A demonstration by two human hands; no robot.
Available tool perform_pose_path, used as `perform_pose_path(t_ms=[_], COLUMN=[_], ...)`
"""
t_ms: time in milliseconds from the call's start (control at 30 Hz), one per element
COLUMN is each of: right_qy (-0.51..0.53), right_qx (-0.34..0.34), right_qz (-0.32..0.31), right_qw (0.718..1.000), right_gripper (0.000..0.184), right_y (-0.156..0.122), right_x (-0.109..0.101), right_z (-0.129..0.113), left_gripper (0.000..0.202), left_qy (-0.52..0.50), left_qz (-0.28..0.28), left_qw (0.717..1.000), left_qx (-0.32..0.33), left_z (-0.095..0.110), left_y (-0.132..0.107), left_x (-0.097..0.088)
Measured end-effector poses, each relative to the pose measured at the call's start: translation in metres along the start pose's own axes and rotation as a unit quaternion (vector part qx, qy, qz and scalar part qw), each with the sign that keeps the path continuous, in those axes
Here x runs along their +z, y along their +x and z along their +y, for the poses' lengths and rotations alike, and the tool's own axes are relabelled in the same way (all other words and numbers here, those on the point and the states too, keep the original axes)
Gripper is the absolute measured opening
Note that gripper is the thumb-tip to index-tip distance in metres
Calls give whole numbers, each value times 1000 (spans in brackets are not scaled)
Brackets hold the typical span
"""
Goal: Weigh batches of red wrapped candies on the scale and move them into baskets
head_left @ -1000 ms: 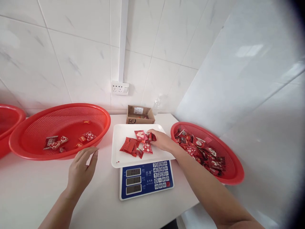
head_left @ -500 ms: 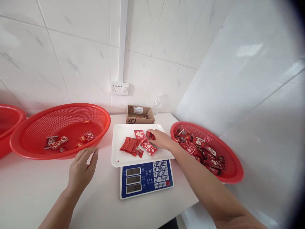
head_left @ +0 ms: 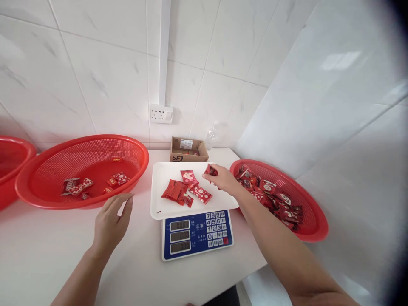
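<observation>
A white tray [head_left: 162, 204] sits on a blue digital scale [head_left: 197, 233] and carries several red candy packets [head_left: 183, 190]. My right hand [head_left: 223, 179] hovers over the tray's right edge, pinching one red candy packet [head_left: 210, 170] between its fingertips. My left hand [head_left: 111, 223] rests flat on the white table [head_left: 47, 250] with fingers stretched out, just in front of the large red basket [head_left: 137, 146], holding nothing.
The large red basket holds a few candies [head_left: 76, 186]. Another red basket [head_left: 314, 214] on the right is full of packets. A third red basket [head_left: 14, 148] shows at the far left. A small cardboard box [head_left: 188, 149] and a clear bottle [head_left: 210, 137] stand against the tiled wall.
My right hand has lifted one packet off the pile on the tray and drawn it to the right, toward the right basket. My left hand has stayed in place.
</observation>
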State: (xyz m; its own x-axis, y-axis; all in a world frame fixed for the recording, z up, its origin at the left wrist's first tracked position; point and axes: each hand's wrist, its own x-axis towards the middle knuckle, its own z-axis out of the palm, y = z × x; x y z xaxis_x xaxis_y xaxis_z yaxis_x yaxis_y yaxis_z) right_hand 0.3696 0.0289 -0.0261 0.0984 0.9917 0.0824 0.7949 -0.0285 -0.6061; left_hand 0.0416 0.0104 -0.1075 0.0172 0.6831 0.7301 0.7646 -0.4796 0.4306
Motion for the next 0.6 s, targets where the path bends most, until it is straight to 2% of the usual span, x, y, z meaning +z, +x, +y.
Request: perform_pose_path(t_ms=[100,167,233,467,600], right_qy=[141,254,321,387,343], right_qx=[15,22,30,28,83], right_qz=[-1,15,44,187,280], right_qw=[990,967,946,903,893], right_gripper=[25,31,34,30,28], right_y=[-14,-26,-38,-74,-89], right_x=[-10,-14,-16,-23,-35], right_z=[-3,-3,-1,18,37], left_gripper=[19,19,19,18,18], left_qy=[1,1,0,-12,-12], left_qz=[-2,-3,-5,-20,-24], left_qw=[1000,1000,1000,1000,999], left_qx=[0,-3,-10,-20,-29], left_z=[0,0,0,0,0], left_y=[0,0,0,-2,-2], left_x=[0,0,0,3,4])
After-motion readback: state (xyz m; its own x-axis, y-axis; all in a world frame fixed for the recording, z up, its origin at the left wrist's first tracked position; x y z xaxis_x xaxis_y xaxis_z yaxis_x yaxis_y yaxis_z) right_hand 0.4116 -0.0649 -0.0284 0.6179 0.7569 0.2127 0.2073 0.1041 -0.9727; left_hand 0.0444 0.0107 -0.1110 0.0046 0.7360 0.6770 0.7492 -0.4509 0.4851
